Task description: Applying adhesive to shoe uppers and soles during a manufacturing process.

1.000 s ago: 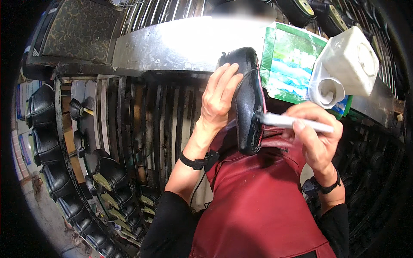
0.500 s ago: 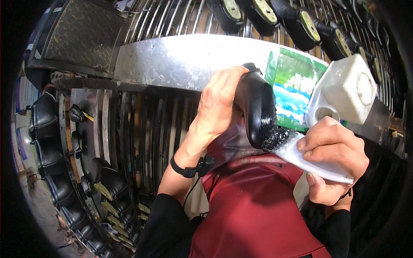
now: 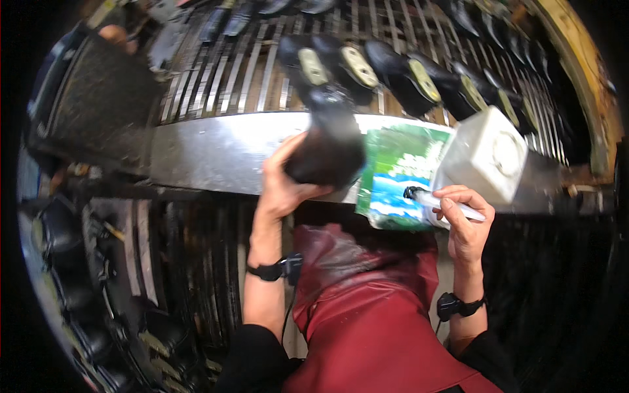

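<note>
Over the long metal shelf (image 3: 209, 157), the left hand (image 3: 283, 187) is wrapped round a black shoe (image 3: 325, 147), lifting it clear of the shelf's front edge, just left of the green-and-blue packet (image 3: 396, 177) that lies on that shelf. The right hand (image 3: 464, 219) is closed on a white-handled brush (image 3: 445, 203), its dark bristle tip resting at the packet's right edge, just below the white plastic container (image 3: 488, 154) standing on the shelf. Shoe and brush are apart, so the step looks like a pause between strokes, with the brush perhaps going for more of whatever it spreads. A next stroke would call for bringing the bristles across to the shoe while the left hand turns it to face them. Behind the shelf, a slatted rack (image 3: 249, 72) carries a row of black shoes (image 3: 406, 72).
</note>
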Available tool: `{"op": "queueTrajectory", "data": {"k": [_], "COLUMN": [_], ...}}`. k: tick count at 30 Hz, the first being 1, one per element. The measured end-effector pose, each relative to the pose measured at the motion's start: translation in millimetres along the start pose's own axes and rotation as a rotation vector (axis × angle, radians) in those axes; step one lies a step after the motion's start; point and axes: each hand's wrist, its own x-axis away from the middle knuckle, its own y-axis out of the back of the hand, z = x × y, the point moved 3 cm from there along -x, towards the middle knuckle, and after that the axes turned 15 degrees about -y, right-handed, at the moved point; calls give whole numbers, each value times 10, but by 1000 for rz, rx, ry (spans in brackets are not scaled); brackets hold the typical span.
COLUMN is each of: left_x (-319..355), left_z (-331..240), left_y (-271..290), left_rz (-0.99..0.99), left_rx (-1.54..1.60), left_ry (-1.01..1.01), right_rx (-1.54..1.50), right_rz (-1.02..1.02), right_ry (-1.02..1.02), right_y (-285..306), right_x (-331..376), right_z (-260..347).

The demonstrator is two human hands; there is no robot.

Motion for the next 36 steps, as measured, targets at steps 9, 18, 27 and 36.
{"op": "queueTrajectory", "data": {"k": [9,18,27,36], "left_x": [1309,1293,1196,1219], "left_z": [-303,-411,-589,-475], "left_y": [-588,-663,-643,-649], "left_rz": [-384,-117,-15,-77], "left_rx": [946,796,834,1000], "left_ry": [448,490,470,513], "right_rx": [198,-426,-522,-84], "right_rz": [-502,-365,36,148], "right_ry": [89,-233,-251,79], "right_y": [489,473,92,-153], "right_x": [373,269,-28,805], "right_z": [-377,-538,102,124]}}
